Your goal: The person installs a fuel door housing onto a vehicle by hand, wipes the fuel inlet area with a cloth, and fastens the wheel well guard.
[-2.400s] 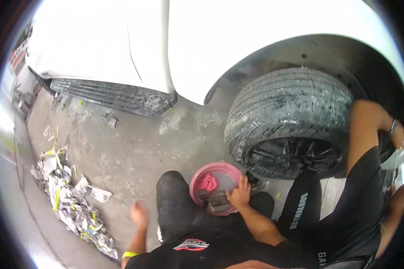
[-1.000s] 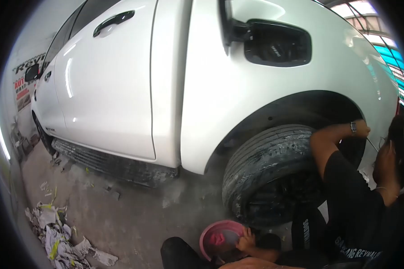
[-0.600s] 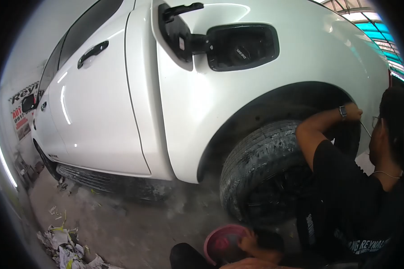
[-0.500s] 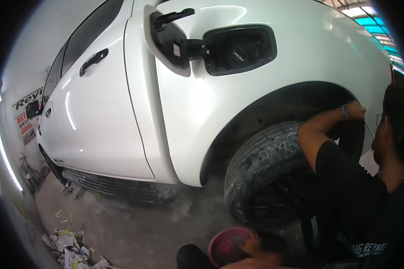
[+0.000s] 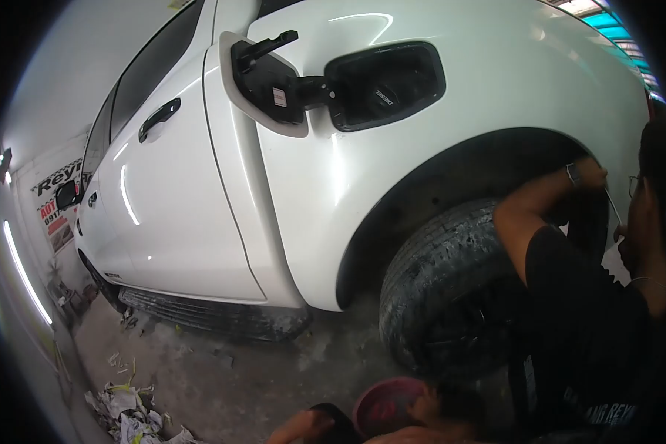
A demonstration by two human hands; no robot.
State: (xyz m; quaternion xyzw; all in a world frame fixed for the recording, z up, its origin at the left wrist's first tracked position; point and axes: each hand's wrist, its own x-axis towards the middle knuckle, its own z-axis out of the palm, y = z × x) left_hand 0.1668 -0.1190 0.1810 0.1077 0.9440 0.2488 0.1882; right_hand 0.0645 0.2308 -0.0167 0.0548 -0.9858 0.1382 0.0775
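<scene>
At the bottom edge, my left hand (image 5: 307, 423) is beside my dark-clothed knee, its fingers blurred. My right hand (image 5: 426, 407) rests at the right rim of a pink basin (image 5: 364, 399); its fingers are dim and hard to make out. Inside the basin lies a pink cloth (image 5: 384, 411), only faintly visible. A black tire (image 5: 436, 255) stands just beyond the basin, under the wheel arch of a white vehicle (image 5: 296, 222). On the vehicle's side, the fuel flap (image 5: 266, 89) hangs open beside the dark filler recess (image 5: 385, 87).
A co-worker (image 5: 570, 296) in a dark shirt crouches at the right, one arm over the tire and a thin rod (image 5: 613, 207) near their hand. Crumpled paper (image 5: 129, 414) lies on the floor at the lower left. A side step (image 5: 214, 314) runs under the door.
The view has tilted up from the floor, bringing the doors and open fuel flap into sight. My left hand has come near my knee. My right hand remains at the basin.
</scene>
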